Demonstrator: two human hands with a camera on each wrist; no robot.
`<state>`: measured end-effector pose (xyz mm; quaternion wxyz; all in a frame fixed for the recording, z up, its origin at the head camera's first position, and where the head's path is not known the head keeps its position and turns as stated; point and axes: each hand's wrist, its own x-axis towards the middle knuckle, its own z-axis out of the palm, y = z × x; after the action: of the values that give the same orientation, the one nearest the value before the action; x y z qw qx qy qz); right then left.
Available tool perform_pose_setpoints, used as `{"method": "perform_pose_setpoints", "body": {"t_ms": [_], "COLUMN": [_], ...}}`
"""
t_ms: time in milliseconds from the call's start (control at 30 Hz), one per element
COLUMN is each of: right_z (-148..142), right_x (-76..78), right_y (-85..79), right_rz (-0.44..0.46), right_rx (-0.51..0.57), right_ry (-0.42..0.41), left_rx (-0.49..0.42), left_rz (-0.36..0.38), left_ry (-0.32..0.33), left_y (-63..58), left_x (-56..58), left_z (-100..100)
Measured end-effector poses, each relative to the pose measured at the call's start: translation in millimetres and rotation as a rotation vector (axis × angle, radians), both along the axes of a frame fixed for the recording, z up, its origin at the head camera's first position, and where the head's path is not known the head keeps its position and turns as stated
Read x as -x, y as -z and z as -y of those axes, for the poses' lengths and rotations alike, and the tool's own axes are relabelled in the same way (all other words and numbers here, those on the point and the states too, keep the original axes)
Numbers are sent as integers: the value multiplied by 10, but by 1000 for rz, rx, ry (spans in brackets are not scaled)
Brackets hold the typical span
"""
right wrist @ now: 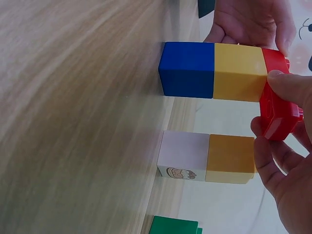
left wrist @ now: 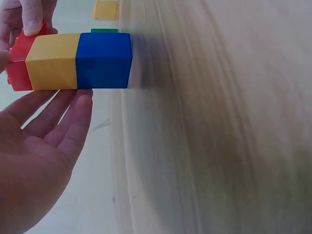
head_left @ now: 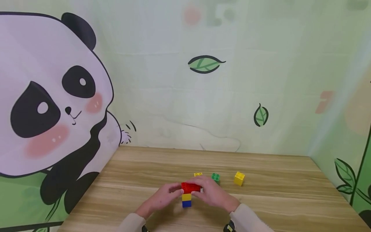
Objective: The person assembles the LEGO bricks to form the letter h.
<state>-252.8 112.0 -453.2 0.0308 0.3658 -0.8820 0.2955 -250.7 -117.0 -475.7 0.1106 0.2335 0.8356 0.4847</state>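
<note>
A long red toy brick [head_left: 190, 187] lies across the top of a yellow brick [head_left: 186, 197], which sits on a blue brick [head_left: 186, 204]. The red one reaches out past this little tower to the right. My right hand [head_left: 214, 195] pinches that overhanging end, its thumb [right wrist: 287, 87] on the near side and fingers behind. My left hand [head_left: 159, 198] is at the tower's left side, with the thumb at the red brick's corner. In the left wrist view its fingers [left wrist: 58, 114] stretch out fairly straight beside the yellow and blue bricks.
Behind my right hand, an orange-yellow brick [right wrist: 230, 153] tops a white block [right wrist: 183, 151] with a cake-like drawing. Farther right on the wooden table [head_left: 278, 193] are a green brick [head_left: 215, 177] and another yellow brick [head_left: 239, 178]. A panda-printed backdrop [head_left: 162, 96] rises behind.
</note>
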Motion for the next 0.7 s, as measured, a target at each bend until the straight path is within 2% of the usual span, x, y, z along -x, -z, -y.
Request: {"method": "perform_pose_setpoints", "body": {"t_ms": [233, 533, 700], "right_z": [3, -39, -143], "right_x": [-19, -32, -35], "right_y": [-9, -25, -25], "right_rz": [-19, -49, -34], "right_rx": [-21, -15, 13], "right_ry": [20, -6, 32], "left_rx": [-25, -44, -39], "left_rz": [0, -21, -27], "left_ry": [17, -5, -12], "left_y": [13, 58, 100], "left_x": [4, 19, 50], "left_z": [-2, -21, 2]}}
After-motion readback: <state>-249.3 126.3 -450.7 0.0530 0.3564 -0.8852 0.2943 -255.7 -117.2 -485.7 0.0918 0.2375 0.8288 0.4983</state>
